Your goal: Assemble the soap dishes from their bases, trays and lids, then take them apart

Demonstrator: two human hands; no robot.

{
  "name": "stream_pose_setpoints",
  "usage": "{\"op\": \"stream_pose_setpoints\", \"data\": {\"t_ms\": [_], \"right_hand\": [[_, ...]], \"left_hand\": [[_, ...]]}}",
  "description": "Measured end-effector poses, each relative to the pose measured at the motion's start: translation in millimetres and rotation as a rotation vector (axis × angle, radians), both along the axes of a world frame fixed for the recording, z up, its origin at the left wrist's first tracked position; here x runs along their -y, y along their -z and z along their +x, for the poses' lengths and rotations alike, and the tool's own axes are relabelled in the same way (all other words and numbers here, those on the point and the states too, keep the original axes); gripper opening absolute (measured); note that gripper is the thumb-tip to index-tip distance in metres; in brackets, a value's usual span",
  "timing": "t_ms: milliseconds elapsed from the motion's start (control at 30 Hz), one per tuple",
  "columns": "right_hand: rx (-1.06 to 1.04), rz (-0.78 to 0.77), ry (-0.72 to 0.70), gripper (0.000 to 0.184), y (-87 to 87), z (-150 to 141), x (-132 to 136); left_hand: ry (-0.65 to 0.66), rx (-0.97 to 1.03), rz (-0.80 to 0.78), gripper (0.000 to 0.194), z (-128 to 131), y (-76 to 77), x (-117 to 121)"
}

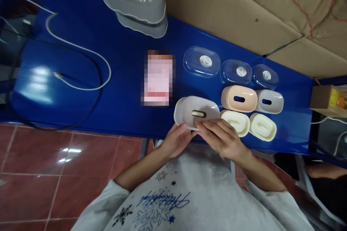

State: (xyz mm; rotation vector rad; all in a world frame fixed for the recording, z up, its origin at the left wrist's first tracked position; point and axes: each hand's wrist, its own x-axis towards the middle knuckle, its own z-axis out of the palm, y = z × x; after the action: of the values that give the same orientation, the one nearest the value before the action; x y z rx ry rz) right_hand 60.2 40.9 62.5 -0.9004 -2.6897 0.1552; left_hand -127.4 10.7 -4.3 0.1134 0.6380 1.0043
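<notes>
A grey oval soap dish [187,110] with a slot in its floor sits nested over a cream base at the table's near edge. Through the slot some cream colour shows. My left hand [179,140] is closed on the near left side of the dish, thumb up by the rim. My right hand [222,137] grips the near right side, its fingers bent over the rim. To the right stand a peach slotted dish [251,103], a grey slotted dish [278,103] and two cream bases [262,128]. Fingertips below the rim are hidden.
Clear oval lids [193,63] with round stickers lie in a row at the back. A blurred-out pink packet [157,79] lies left of the dish. Stacked grey dishes [135,3] stand behind it. Cables [104,59] cross the blue table's left side; cardboard boxes [217,14] line the back.
</notes>
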Motion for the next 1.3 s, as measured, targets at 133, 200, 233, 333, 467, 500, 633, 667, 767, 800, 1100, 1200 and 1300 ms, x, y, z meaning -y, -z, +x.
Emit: {"op": "stream_pose_setpoints", "data": {"t_ms": [133, 200, 233, 333, 467, 500, 633, 667, 767, 800, 1100, 1200, 1300], "right_hand": [[-0.096, -0.068, 0.006, 0.061, 6.9, 2.9, -2.5], [-0.187, -0.137, 0.017, 0.065, 8.5, 3.7, -4.9], [-0.22, -0.179, 0.023, 0.064, 8.4, 4.1, -6.5], [-0.231, -0.281, 0.006, 0.055, 3.9, 6.4, -13.6], [-0.256, -0.308, -0.036, 0.05, -8.5, 13.2, -28.7], [-0.279, -0.303, -0.029, 0.051, -11.5, 15.1, -33.0], [-0.35, -0.245, 0.021, 0.051, -16.8, 18.4, -50.2], [-0.355, -0.229, 0.036, 0.051, -15.9, 17.7, -53.7], [-0.352, -0.22, 0.075, 0.053, -7.4, 13.4, -59.9], [-0.342, -0.234, 0.085, 0.055, -3.5, 12.0, -60.1], [-0.125, -0.401, 0.045, 0.051, -11.5, -0.9, -76.5], [0.068, -0.431, -0.011, 0.052, -22.3, -26.4, -103.3], [0.264, -0.443, -0.087, 0.056, -22.1, -55.5, -125.3]], "left_hand": [[0.021, 0.032, 0.052, 0.077, -0.5, -1.1, -3.0], [0.04, 0.051, 0.089, 0.08, -2.1, -1.6, -5.6], [0.049, 0.054, 0.103, 0.081, -3.0, -1.5, -6.8], [0.076, 0.039, 0.121, 0.083, -5.7, -0.2, -10.0], [0.12, 0.035, 0.113, 0.083, -6.6, 2.2, -12.3], [0.126, 0.037, 0.102, 0.081, -6.4, 2.7, -12.6], [0.124, 0.042, 0.072, 0.077, -5.8, 3.5, -12.5], [0.129, 0.047, 0.072, 0.078, -5.8, 3.5, -12.4], [0.142, 0.072, 0.087, 0.08, -5.9, 2.4, -13.0], [0.144, 0.078, 0.095, 0.081, -5.8, 1.8, -13.5], [0.228, 0.087, 0.114, 0.069, -4.2, -1.2, -18.4], [0.27, 0.092, 0.114, 0.066, -4.5, 0.5, -18.2], [0.271, 0.109, 0.093, 0.069, -4.5, 3.3, -16.7]]}}
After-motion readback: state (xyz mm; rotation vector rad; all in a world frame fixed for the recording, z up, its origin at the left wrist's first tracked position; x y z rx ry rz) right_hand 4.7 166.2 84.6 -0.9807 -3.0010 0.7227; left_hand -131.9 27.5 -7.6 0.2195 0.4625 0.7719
